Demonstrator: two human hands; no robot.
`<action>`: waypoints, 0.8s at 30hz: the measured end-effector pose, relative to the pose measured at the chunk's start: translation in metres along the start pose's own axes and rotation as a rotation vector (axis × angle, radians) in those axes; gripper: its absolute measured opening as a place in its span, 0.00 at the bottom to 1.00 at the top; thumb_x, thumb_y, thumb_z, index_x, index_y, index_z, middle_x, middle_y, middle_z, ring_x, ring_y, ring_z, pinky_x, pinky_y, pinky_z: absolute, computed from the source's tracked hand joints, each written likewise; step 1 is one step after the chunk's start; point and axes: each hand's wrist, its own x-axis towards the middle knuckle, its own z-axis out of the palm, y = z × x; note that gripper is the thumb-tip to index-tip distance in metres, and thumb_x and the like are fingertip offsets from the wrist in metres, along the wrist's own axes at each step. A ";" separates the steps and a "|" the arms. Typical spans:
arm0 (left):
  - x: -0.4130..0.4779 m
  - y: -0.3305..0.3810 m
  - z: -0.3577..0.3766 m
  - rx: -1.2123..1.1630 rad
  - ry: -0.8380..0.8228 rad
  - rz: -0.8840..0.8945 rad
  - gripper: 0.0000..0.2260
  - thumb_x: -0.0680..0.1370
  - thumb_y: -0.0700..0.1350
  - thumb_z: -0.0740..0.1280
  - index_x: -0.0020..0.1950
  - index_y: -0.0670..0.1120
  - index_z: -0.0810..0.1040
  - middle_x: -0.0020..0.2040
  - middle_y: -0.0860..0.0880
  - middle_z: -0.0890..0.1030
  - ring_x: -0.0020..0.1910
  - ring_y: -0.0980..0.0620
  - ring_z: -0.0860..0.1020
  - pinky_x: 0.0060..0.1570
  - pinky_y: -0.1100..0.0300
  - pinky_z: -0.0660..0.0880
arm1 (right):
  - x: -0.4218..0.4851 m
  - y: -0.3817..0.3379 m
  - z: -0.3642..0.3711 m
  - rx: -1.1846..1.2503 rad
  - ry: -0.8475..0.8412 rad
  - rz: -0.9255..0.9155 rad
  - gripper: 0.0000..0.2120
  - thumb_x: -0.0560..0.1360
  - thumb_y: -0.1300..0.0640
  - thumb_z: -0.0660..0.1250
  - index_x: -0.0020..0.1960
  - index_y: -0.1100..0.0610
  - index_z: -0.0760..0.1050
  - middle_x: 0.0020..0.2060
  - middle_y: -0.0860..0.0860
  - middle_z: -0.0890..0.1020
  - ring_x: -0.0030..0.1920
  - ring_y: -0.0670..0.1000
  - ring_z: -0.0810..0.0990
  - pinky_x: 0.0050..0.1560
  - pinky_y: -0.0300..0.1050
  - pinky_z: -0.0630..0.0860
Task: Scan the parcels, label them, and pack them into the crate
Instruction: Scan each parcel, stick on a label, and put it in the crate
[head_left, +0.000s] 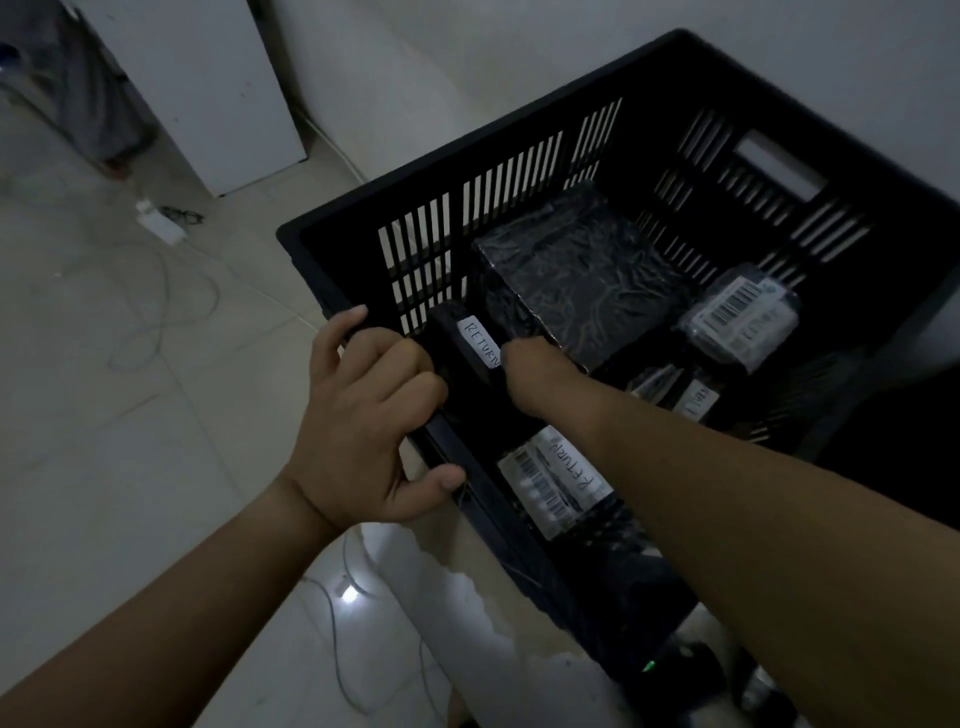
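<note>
The bare right forearm crosses the near rim, and the right hand (524, 374) is sunk inside the black slatted plastic crate (467, 156). Its knuckles face up at the end of a slim black parcel with a handwritten RETURN label (478, 340); I cannot tell whether its fingers grip, as they are hidden. The left hand (363, 415) clamps the crate's left rim, fingers curled over the edge and thumb pressed along it.

The crate stands on a pale tiled floor (104, 467), its far side close to a wall. A large black film-wrapped parcel (582, 275) lies flat near the left wall, and the slim parcel stands on edge in the narrow gap between the two. To the right lies a barcode-labelled black parcel (743, 317), touching the large one's corner. Near the front rim lies another black parcel with barcode and RETURN label (556, 478).

Left of the crate the floor lies open, crossed by a loose white cable (156, 312).
</note>
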 end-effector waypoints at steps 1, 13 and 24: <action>0.000 -0.001 0.000 0.007 -0.004 -0.002 0.31 0.80 0.66 0.48 0.39 0.42 0.77 0.39 0.47 0.76 0.47 0.47 0.73 0.71 0.43 0.58 | 0.000 -0.001 0.000 -0.011 -0.017 0.002 0.14 0.77 0.66 0.62 0.63 0.64 0.74 0.58 0.61 0.79 0.55 0.58 0.81 0.48 0.47 0.77; 0.003 0.017 -0.029 0.019 -0.164 -0.168 0.22 0.78 0.62 0.56 0.40 0.46 0.74 0.40 0.50 0.74 0.48 0.44 0.73 0.70 0.41 0.60 | -0.132 0.016 -0.058 0.325 0.037 -0.250 0.26 0.79 0.52 0.65 0.75 0.55 0.63 0.65 0.56 0.76 0.62 0.54 0.75 0.61 0.44 0.74; 0.023 0.194 -0.026 -0.404 -0.315 0.053 0.12 0.76 0.49 0.70 0.54 0.43 0.81 0.55 0.49 0.79 0.56 0.48 0.77 0.58 0.50 0.71 | -0.379 0.131 0.047 0.673 0.159 -0.048 0.25 0.81 0.44 0.61 0.76 0.36 0.57 0.71 0.34 0.67 0.65 0.35 0.69 0.65 0.40 0.70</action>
